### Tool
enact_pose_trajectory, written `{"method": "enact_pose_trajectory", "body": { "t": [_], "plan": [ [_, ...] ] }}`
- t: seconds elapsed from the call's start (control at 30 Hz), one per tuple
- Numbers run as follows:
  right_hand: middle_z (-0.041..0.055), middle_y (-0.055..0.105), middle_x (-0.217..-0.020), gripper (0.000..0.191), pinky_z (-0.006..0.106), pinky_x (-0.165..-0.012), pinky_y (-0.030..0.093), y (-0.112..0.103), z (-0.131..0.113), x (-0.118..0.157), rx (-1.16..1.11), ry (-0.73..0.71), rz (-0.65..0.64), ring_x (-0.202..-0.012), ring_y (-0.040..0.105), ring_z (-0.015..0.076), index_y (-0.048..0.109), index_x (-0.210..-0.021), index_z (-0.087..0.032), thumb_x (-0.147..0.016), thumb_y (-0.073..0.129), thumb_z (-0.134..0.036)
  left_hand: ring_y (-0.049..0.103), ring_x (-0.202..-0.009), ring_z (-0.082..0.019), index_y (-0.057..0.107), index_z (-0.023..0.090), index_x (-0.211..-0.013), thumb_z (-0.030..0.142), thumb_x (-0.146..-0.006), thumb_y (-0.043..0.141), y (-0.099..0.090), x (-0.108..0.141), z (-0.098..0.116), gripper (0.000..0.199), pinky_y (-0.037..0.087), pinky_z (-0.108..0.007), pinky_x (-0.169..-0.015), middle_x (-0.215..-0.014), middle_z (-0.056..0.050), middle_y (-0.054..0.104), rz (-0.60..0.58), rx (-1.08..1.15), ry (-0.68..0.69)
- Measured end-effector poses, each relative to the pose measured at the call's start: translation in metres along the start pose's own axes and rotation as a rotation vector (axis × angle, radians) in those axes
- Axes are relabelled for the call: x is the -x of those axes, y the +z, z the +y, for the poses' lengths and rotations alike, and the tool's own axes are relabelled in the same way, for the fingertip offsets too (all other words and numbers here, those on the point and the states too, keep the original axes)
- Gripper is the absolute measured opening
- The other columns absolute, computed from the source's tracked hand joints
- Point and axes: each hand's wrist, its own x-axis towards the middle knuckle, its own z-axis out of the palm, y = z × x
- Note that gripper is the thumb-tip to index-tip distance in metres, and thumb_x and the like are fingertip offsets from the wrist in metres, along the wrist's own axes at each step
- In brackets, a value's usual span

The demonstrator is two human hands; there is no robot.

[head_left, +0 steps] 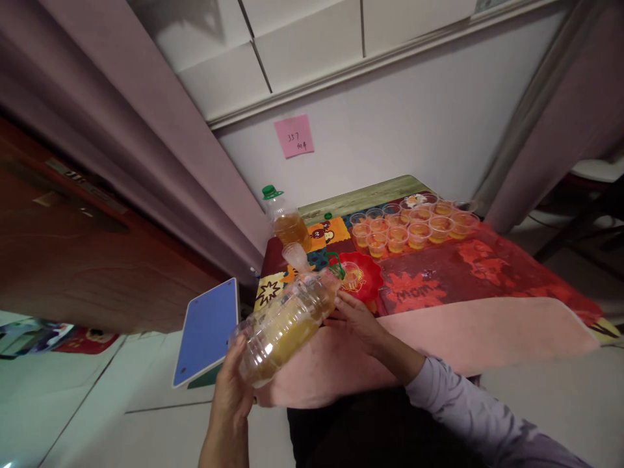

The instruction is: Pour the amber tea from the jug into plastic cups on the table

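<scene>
A large clear plastic bottle [287, 331] with yellowish liquid lies tilted in my hands, its neck toward a scalloped red plate [374, 276]. My left hand [233, 374] is closed around the bottle's base. Near the neck, my right hand [359, 323] supports the bottle from below, its fingers partly hidden. A green handle loop [335, 263] sits around the neck. Just beyond the mouth, a small clear cup [351, 276] stands in the red plate. I cannot tell whether liquid is flowing out.
Several clear cups of yellow-orange liquid [397, 239] stand in rows at the table's back right. A second, green-capped bottle [291, 227] stands back left, near a loose green cap [328, 216]. A pink cloth [487, 325] covers the front edge. A blue board [207, 331] is at the left.
</scene>
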Motion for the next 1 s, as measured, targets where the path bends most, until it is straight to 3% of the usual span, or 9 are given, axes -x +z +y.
{"method": "enact_pose_trajectory", "body": {
  "t": [0.17,0.43,0.63,1.0],
  "plan": [
    [0.0035,0.081,-0.128,0.053,0.039,-0.096,0.062,0.0002,0.0013,-0.0005,-0.014,0.003,0.007,-0.103,0.078,0.0216,0.079,-0.123,-0.032,-0.082,0.091,-0.063,0.081,-0.091,-0.028,0.081,0.021,-0.097,0.041,-0.058,0.094,0.0062,0.0054,0.0025,0.046,0.065,-0.033,-0.075,-0.096,-0.005,0.086,0.046,0.02,0.021],
    [0.0042,0.08,-0.131,0.052,0.043,-0.099,0.063,-0.0015,0.003,-0.0021,-0.011,0.008,0.01,-0.109,0.078,0.0241,0.079,-0.125,-0.033,-0.083,0.091,-0.061,0.082,-0.097,-0.031,0.082,0.021,-0.102,0.044,-0.059,0.097,0.001,0.0022,0.0012,0.051,0.066,-0.035,-0.079,-0.098,-0.007,0.086,-0.003,0.006,0.019],
    [0.0035,0.081,-0.132,0.055,0.042,-0.097,0.063,-0.0017,0.0026,-0.0013,-0.012,0.013,0.011,-0.11,0.078,0.0244,0.078,-0.127,-0.033,-0.082,0.092,-0.061,0.081,-0.09,-0.027,0.082,0.021,-0.099,0.043,-0.058,0.098,-0.0002,0.0008,0.0,0.05,0.066,-0.033,-0.076,-0.097,-0.006,0.086,-0.012,0.021,0.039],
    [0.0023,0.082,-0.129,0.051,0.04,-0.098,0.061,0.0002,0.0015,-0.0003,-0.039,0.007,-0.007,-0.105,0.078,0.0215,0.081,-0.124,-0.034,-0.082,0.092,-0.061,0.08,-0.086,-0.026,0.081,0.021,-0.09,0.041,-0.056,0.097,0.009,0.0087,0.0044,0.042,0.065,-0.031,-0.07,-0.094,-0.006,0.086,0.035,0.038,0.025]
  ]
}}
